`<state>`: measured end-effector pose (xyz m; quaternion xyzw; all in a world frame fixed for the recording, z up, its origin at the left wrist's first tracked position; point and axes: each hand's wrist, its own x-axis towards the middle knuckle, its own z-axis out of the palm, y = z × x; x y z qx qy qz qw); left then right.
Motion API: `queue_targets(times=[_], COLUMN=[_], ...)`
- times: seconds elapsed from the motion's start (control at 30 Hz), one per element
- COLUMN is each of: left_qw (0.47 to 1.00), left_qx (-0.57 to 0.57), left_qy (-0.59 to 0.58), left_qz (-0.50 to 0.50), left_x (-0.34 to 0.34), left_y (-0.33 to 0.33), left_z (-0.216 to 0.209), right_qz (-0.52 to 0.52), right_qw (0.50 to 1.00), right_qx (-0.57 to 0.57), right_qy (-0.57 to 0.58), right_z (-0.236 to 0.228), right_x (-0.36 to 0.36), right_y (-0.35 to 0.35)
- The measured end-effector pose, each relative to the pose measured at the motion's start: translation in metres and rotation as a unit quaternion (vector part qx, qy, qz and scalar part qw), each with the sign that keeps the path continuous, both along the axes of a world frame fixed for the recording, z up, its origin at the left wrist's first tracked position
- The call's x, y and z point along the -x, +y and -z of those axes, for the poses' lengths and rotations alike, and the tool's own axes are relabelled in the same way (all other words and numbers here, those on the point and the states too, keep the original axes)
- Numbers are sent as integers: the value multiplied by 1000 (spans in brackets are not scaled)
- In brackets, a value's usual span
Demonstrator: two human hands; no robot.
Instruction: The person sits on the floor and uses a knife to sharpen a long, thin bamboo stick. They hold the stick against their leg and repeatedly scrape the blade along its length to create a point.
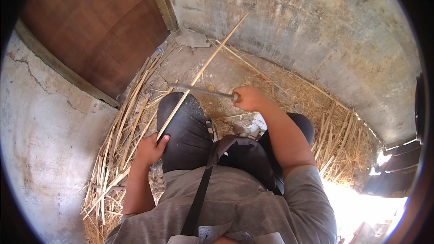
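Observation:
A long, pale bamboo strip (211, 61) slants from beside my left thigh up and away to the right, its far end raised in front of the wall. My left hand (151, 149) is closed around its near end. In my right hand (248, 98) is the handle of a long-bladed knife (208, 91). The blade points left and crosses the strip just beyond my left knee (183, 108). Whether its edge bites into the strip is too small to tell. Both my knees are bent, with the strip lying along the left thigh.
Many split strips (122, 129) lie in a heap on the left. Straw-like shavings (337, 124) cover the floor on the right. A concrete wall (307, 22) stands ahead, and a brown door panel (99, 27) at the far left. A flat grey slab (193, 39) lies near the corner.

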<state>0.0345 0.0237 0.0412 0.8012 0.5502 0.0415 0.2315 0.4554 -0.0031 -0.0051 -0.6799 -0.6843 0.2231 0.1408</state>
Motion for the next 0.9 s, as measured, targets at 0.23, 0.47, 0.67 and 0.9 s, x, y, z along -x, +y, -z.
queue_targets(times=[0.23,0.47,0.67,0.9], left_qw=[1000,999,1000,1000], left_qx=[19,41,23,27], left_qy=[13,14,6,8], left_qz=[3,-8,2,-1], left_x=[-1,-3,0,-1], left_y=[3,1,3,2], left_z=[-2,-6,1,-1], right_qz=[151,72,-12,124], right_qw=[987,996,1000,991], right_qx=[31,34,-2,-9], right_qy=[35,28,25,41], right_z=[-10,-6,0,9], right_x=[-31,-7,10,-27], right_y=[-10,-6,-6,-6])
